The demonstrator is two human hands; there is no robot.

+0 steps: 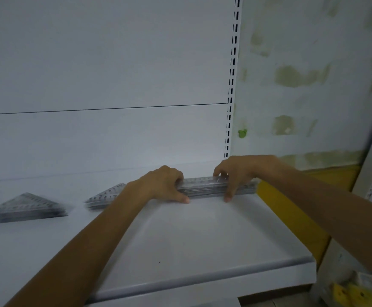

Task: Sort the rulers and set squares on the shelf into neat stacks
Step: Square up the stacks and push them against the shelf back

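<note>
The white shelf [180, 240] shows its rounded front lip closest to the camera. Below its front right corner lie some yellow and white items [349, 292], too blurred to tell apart. Two bare forearms reach over the front edge toward the back.

The left hand [163, 185] curls its fingers over the left end of the stack of rulers [202, 186], with its thumb down on the shelf on the near side. The right hand [233, 176] clamps the right part of the same stack, fingers over the top and thumb at the near face. The clear rulers lie flat along the back edge, near the back right corner.

Left of them, a stack of set squares [104, 197] sits partly behind the left forearm. A second set square stack [25, 207] lies well apart from it, toward the left edge. Behind stand the white back panel [105, 74], a slotted upright [232, 85] and a stained wall [313, 63].
</note>
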